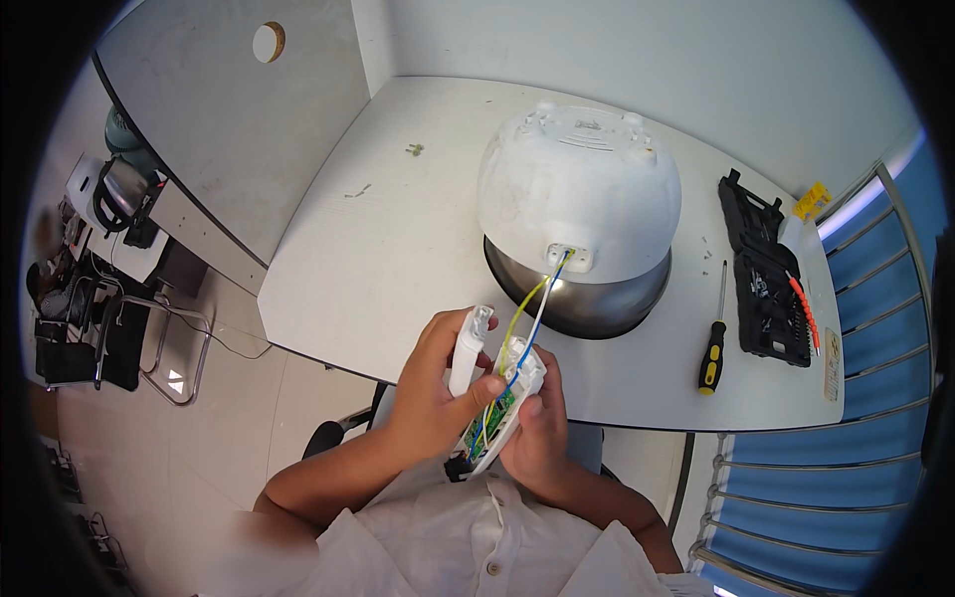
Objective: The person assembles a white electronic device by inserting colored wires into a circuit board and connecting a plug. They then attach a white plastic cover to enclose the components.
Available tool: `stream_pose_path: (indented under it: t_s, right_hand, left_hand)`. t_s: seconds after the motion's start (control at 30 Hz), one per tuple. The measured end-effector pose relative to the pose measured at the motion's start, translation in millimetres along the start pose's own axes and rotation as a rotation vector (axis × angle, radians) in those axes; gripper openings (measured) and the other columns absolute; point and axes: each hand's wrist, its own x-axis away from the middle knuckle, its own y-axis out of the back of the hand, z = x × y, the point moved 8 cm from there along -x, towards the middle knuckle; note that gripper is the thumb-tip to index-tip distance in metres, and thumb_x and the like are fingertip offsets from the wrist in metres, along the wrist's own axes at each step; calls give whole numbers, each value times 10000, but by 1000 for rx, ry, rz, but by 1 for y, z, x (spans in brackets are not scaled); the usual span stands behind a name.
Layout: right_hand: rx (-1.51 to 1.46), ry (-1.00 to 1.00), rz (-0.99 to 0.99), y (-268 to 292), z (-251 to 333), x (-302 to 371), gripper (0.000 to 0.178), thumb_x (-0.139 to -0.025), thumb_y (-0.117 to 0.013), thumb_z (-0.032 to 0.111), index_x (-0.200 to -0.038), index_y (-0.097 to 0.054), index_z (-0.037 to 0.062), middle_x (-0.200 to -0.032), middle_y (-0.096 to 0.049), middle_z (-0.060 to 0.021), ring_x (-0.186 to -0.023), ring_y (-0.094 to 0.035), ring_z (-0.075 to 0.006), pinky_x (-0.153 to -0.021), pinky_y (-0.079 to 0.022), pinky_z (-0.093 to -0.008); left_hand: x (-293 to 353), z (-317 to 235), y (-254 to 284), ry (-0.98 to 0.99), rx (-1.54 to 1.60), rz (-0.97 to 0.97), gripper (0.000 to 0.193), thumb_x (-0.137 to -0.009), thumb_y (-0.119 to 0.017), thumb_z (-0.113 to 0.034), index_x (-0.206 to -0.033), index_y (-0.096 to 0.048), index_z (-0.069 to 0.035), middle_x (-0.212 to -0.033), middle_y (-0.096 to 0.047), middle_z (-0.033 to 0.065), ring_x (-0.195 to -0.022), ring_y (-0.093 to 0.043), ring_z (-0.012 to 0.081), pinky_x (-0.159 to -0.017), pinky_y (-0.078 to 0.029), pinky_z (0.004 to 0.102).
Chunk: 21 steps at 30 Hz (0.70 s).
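Observation:
My left hand [435, 370] is closed round a slim white plastic cover [468, 350], its thumb reaching to the wires. My right hand [538, 430] grips a long white handle housing [509, 423] whose open side shows a green circuit board [485, 426]. Blue, white and yellow-green wires [538, 320] run from the housing up to a socket [570, 258] in the wall of a white rounded appliance shell [582, 194]. That shell stands upside down on the table, with a shiny steel bowl part [587, 303] under it. Both hands are just off the table's front edge.
On the white table [378, 249], a yellow-black screwdriver [712, 358] lies right of the appliance. Beyond it is an open black tool case [771, 289] with a red-handled tool [799, 298]. Small screws [415, 150] lie at the far left. A metal railing [875, 289] borders the right.

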Motion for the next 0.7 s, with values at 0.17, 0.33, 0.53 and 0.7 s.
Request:
stream_pose_path:
  t_s: [0.17, 0.33, 0.53, 0.7]
  right_hand:
    - [-6, -13, 36, 1, -1, 1, 699, -842, -589, 482, -1292, -302, 30, -1112, -505, -115, -1032, -521, -190, -912, -426, -344]
    - [-13, -10, 15, 1, -3, 1, 667, -871, -549, 471, -1300, -297, 27, -1095, -515, -114, -1022, -531, -192, -907, -432, -350]
    - [-26, 53, 31, -1, 2, 1, 616, -909, -498, 435, -1331, -263, 52, -1178, -476, -107, -1089, -501, -191, -948, -406, -355]
    - [-7, 109, 77, -8, 10, 1, 485, -965, -397, 342, -1338, -258, 64, -1241, -444, -108, -1136, -473, -197, -974, -383, -363]
  left_hand:
    - [2, -4, 8, -65, -78, -45, 658, -774, -723, -309, -1268, -404, -15, -1142, -500, 87, -880, -505, 130, -791, -434, 279]
    - [9, -16, 8, -171, -201, -72, 595, -771, -723, -214, -1242, -424, -9, -1072, -507, 82, -872, -507, 131, -783, -438, 275]
    - [9, -24, 11, -168, -243, -42, 561, -764, -718, -168, -1226, -440, -12, -1021, -512, 80, -853, -510, 134, -760, -446, 267]
    - [7, -28, 13, -184, -282, -65, 560, -755, -721, -169, -1222, -450, -21, -1020, -514, 80, -851, -511, 132, -743, -455, 268]
